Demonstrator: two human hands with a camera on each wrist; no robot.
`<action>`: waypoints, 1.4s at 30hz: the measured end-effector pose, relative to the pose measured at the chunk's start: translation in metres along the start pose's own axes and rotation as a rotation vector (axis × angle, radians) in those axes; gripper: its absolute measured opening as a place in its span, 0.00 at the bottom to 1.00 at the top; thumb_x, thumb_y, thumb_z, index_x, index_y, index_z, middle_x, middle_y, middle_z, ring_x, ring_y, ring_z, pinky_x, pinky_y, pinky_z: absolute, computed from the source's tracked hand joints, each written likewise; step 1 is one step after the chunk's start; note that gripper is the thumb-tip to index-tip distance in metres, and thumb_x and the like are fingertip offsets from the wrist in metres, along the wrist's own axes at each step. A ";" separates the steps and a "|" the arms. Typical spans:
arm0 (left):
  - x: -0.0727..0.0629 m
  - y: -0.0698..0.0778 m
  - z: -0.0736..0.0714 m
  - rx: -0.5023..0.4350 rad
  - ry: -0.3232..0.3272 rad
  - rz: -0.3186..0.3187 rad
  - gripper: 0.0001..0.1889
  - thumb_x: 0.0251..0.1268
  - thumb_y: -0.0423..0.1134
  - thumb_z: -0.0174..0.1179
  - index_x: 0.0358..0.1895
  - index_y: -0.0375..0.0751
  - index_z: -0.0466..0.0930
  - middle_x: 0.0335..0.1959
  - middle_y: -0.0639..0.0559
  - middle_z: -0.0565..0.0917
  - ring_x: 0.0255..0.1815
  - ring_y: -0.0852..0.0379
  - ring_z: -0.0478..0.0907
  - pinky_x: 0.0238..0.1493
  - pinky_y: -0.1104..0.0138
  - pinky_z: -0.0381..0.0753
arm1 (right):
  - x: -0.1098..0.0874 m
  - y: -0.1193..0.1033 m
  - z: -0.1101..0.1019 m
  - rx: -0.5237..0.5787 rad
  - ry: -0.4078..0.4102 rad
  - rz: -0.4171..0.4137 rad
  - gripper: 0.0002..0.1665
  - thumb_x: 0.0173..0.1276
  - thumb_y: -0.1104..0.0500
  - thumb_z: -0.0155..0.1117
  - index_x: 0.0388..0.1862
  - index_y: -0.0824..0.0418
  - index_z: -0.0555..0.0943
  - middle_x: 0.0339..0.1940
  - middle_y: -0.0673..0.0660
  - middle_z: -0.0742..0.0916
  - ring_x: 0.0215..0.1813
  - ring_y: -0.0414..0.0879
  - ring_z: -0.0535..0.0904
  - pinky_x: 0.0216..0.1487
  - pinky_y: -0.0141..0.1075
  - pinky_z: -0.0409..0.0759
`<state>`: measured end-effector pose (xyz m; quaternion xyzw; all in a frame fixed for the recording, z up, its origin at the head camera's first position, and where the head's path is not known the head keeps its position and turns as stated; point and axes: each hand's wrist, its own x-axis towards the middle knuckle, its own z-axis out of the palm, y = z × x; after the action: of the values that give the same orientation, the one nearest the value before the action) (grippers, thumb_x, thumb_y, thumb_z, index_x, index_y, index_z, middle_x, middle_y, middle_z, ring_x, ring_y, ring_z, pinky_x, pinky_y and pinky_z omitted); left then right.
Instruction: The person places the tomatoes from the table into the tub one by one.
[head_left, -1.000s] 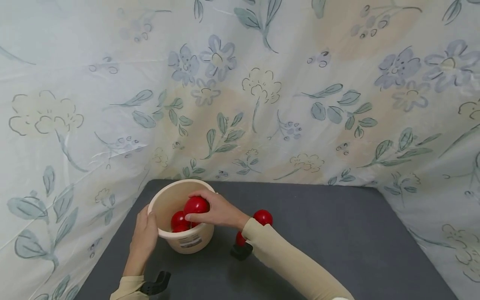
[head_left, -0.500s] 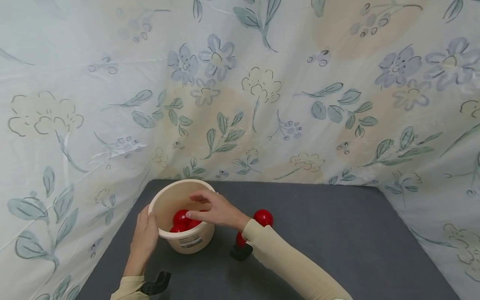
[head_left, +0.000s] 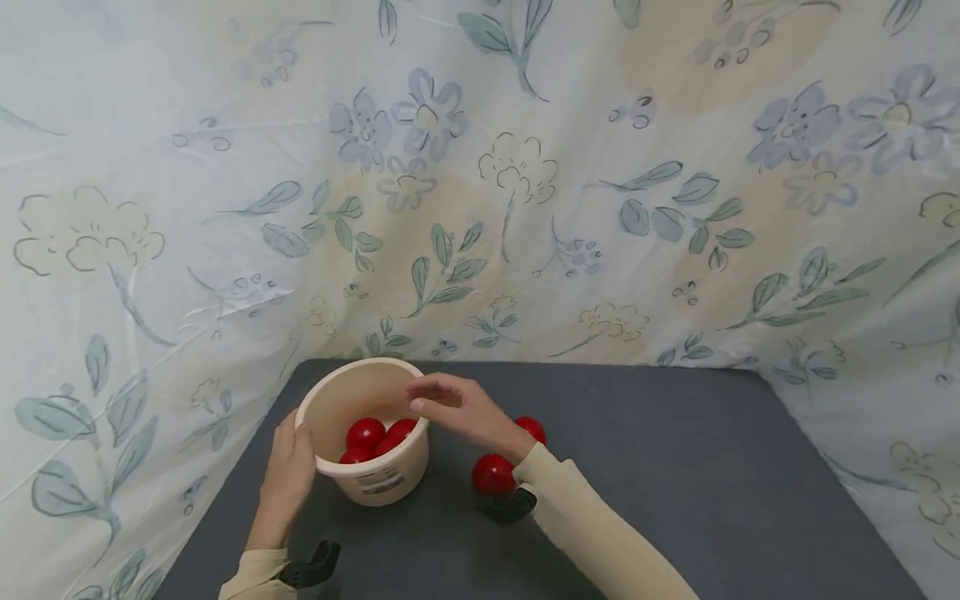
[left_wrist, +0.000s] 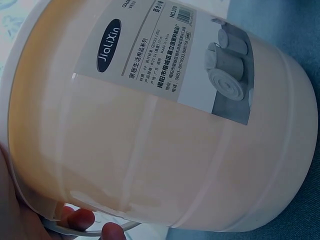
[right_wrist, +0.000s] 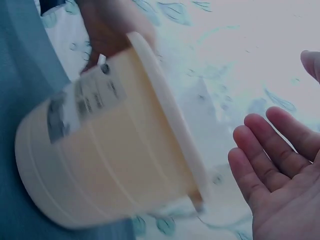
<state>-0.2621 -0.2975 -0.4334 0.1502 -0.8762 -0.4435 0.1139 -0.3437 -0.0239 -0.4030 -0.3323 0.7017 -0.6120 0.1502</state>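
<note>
A cream plastic bucket point(head_left: 411, 479) leans toward me on the dark table. Its left rim is gripped by my left hand point(head_left: 287, 471), thumb at the edge and fingers along the outside. In the left wrist view, fingertips show by the handle below the bucket wall point(left_wrist: 125, 145). Several glossy red balls point(head_left: 366, 434) lie inside the bucket. Over its right rim, my right hand point(head_left: 472, 410) is held with nothing in it; the right wrist view shows its fingers point(right_wrist: 267, 150) loosely extended, apart from the bucket point(right_wrist: 120, 160). A red ball point(head_left: 493, 475) rests beneath my right wrist.
Another red ball point(head_left: 532, 428), partly hidden by my right wrist, sits farther back on the dark grey table point(head_left: 660, 467). A floral cloth point(head_left: 525, 208) hangs behind the table and along both sides. A black mount point(head_left: 311, 567) juts from my left wrist.
My right hand has let go of a red ball inside the bucket, then drawn back up and right to the rim. The left hand has stayed on the bucket.
</note>
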 end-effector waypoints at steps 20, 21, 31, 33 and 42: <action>0.002 -0.003 0.001 -0.023 -0.014 -0.012 0.31 0.83 0.47 0.24 0.80 0.32 0.49 0.76 0.28 0.57 0.79 0.31 0.55 0.75 0.33 0.52 | -0.050 0.059 -0.091 -0.045 0.296 0.137 0.24 0.75 0.43 0.61 0.65 0.49 0.78 0.64 0.52 0.83 0.68 0.50 0.78 0.74 0.54 0.71; 0.002 -0.003 0.001 -0.020 -0.016 -0.017 0.31 0.83 0.48 0.24 0.80 0.33 0.48 0.76 0.28 0.57 0.79 0.31 0.55 0.75 0.33 0.52 | -0.051 0.064 -0.093 -0.044 0.310 0.149 0.24 0.75 0.42 0.61 0.65 0.49 0.78 0.65 0.52 0.83 0.69 0.50 0.77 0.74 0.54 0.71; 0.001 -0.002 0.002 -0.025 -0.008 -0.020 0.31 0.83 0.47 0.24 0.80 0.32 0.47 0.77 0.29 0.56 0.79 0.31 0.54 0.75 0.32 0.52 | -0.058 0.115 -0.098 -0.003 0.400 0.277 0.35 0.73 0.44 0.64 0.73 0.55 0.71 0.75 0.61 0.74 0.77 0.59 0.68 0.77 0.59 0.65; 0.001 -0.002 0.002 -0.024 -0.006 -0.022 0.31 0.83 0.47 0.24 0.80 0.32 0.47 0.76 0.28 0.56 0.79 0.30 0.54 0.75 0.32 0.52 | -0.060 0.122 -0.097 0.002 0.399 0.290 0.36 0.73 0.44 0.64 0.74 0.56 0.69 0.77 0.61 0.72 0.79 0.60 0.66 0.77 0.60 0.63; 0.000 -0.001 0.002 -0.029 -0.005 -0.021 0.31 0.83 0.47 0.24 0.80 0.33 0.47 0.77 0.29 0.56 0.79 0.30 0.55 0.75 0.32 0.53 | -0.069 0.142 -0.092 0.009 0.342 0.309 0.39 0.72 0.44 0.65 0.76 0.57 0.67 0.77 0.60 0.72 0.78 0.61 0.66 0.76 0.60 0.64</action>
<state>-0.2624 -0.2965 -0.4354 0.1564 -0.8684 -0.4578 0.1092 -0.3899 0.0952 -0.5338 -0.1116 0.7569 -0.6322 0.1223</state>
